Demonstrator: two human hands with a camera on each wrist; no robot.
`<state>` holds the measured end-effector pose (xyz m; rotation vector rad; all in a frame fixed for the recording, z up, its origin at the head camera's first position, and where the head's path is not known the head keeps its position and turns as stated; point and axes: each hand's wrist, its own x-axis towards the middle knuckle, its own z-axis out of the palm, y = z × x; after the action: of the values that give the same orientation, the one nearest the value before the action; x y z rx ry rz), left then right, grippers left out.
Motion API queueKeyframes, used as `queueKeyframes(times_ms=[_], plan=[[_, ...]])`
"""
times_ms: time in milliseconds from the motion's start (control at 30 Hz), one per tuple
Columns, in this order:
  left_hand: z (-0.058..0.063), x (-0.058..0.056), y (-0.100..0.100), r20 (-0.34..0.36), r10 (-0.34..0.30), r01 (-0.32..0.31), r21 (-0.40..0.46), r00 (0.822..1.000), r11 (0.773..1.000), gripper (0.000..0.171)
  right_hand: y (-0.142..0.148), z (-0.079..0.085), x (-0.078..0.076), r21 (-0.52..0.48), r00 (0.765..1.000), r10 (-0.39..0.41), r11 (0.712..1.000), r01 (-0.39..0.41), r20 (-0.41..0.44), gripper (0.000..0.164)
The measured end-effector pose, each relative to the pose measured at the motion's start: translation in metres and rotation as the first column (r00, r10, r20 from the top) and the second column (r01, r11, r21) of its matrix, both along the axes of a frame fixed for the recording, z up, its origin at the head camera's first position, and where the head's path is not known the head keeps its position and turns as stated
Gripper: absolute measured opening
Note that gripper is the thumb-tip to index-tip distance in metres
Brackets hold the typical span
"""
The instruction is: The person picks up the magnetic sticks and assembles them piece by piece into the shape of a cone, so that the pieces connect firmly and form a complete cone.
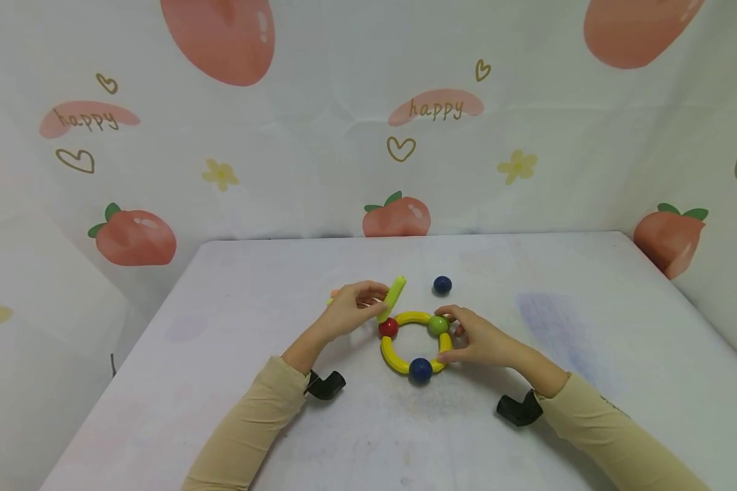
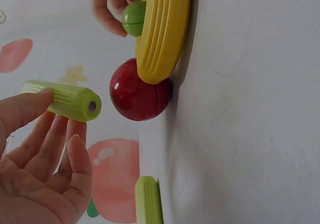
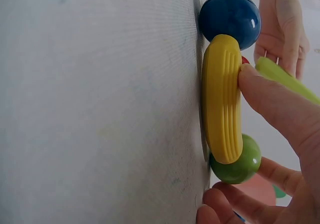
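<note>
My left hand (image 1: 353,308) pinches a straight light-green rod (image 1: 394,297) between thumb and fingers, tilted above the red ball (image 1: 389,328). A dark round spot shows in the rod's end in the left wrist view. On the table lies a ring of curved yellow rods (image 1: 395,357) joined by the red ball, a green ball (image 1: 439,326) and a blue ball (image 1: 420,370). My right hand (image 1: 485,339) holds the ring's right side. Its thumb presses the right-hand curved yellow rod (image 3: 222,101), while its fingertips are at the green ball (image 3: 237,160).
A loose dark blue ball (image 1: 442,285) sits behind the ring. Another light-green rod (image 2: 148,201) lies on the table near my left hand, mostly hidden in the head view. A printed cloth (image 1: 307,170) hangs behind the table's far edge.
</note>
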<state>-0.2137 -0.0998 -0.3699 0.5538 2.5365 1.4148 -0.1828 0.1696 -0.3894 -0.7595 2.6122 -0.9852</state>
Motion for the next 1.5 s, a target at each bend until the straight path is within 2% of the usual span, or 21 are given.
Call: queueKeyframes(times_ms=[133,267,467,733,1200,1333,1500], plan=[[0.0,0.001,0.002,0.027,0.014,-0.015,0.039,1.0,0.999,0.041,0.0,0.0,0.0,-0.002,1.0,0.003,1.0,-0.003,0.001,0.075],[-0.001,0.001,0.001,0.046,0.009,-0.013,0.066,0.999,0.998,0.04,-0.001,0.001,0.0,-0.005,1.0,0.009,1.0,-0.009,-0.001,0.075],[-0.003,0.001,0.0,0.029,-0.015,0.013,0.082,0.999,0.997,0.032,0.0,0.0,0.0,-0.002,1.0,0.003,1.0,-0.003,0.002,0.074],[-0.003,0.001,-0.001,0.025,-0.021,0.019,0.09,0.999,0.996,0.031,0.001,-0.001,0.0,-0.009,1.0,0.01,1.0,-0.01,-0.007,0.074],[-0.005,-0.002,-0.008,-0.023,-0.126,0.127,0.08,0.992,0.989,0.029,0.0,0.002,0.001,-0.006,1.0,-0.003,1.0,0.003,0.027,0.074],[-0.005,-0.006,-0.015,-0.052,-0.098,0.1,0.034,0.994,0.994,0.031,0.0,0.002,0.002,-0.007,1.0,-0.003,1.0,0.004,0.027,0.074],[-0.006,-0.014,-0.026,-0.066,-0.005,0.004,-0.009,0.998,1.0,0.03,0.0,0.002,0.002,-0.005,1.0,-0.003,1.0,0.003,0.023,0.074]])
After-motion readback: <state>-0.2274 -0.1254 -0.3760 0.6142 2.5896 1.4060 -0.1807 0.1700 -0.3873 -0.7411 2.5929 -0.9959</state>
